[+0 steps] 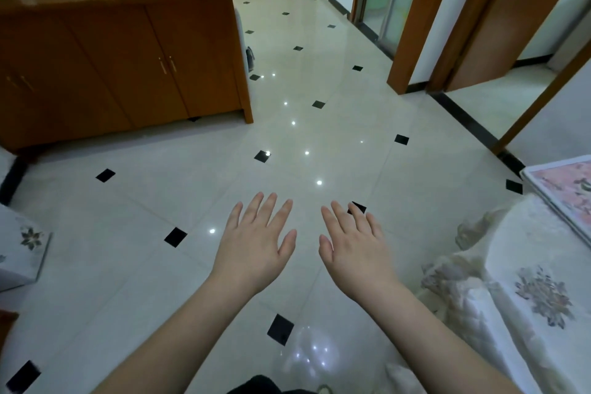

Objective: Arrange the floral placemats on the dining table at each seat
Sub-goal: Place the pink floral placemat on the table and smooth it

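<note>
My left hand and my right hand are stretched out side by side over the tiled floor, palms down, fingers straight and spread, holding nothing. A pink floral placemat with a pale border lies at the right edge of the view, on a table covered with a white flowered cloth. The placemat is well to the right of my right hand and partly cut off by the frame edge.
A glossy cream floor with small black diamond tiles fills the middle. A wooden cabinet with glass upper doors stands at the back left. Wooden door frames line the right. A white flowered object sits at the left edge.
</note>
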The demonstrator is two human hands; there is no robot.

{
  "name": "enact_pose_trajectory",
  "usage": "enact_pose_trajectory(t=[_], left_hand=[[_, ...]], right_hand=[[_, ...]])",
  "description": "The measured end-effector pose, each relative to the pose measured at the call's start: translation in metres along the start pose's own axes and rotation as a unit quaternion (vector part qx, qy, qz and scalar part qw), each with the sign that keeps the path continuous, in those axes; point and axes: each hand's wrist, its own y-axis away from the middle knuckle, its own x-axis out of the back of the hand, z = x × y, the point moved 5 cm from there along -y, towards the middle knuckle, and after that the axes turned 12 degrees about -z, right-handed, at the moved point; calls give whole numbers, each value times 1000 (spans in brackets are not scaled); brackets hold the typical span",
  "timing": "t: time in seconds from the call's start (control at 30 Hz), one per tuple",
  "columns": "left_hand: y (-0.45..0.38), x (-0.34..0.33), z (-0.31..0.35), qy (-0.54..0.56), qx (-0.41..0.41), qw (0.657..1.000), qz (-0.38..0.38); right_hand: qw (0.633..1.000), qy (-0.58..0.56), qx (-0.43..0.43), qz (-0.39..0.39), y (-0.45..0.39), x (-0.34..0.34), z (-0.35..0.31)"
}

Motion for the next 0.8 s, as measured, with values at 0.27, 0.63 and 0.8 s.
enact_pose_trajectory(t=[0.27,0.63,0.8], left_hand=[[-124,16,-36,-5,-58,998,10],[-279,59,-52,-17,-159,987,-8],[-337,64,-4,-29,-222,974,-20]], right_hand=[[999,10,-44,-23,-113,-5,3],[984,0,-175,-44,-225,12,47],[975,-17,-217,-43,-251,16,91]])
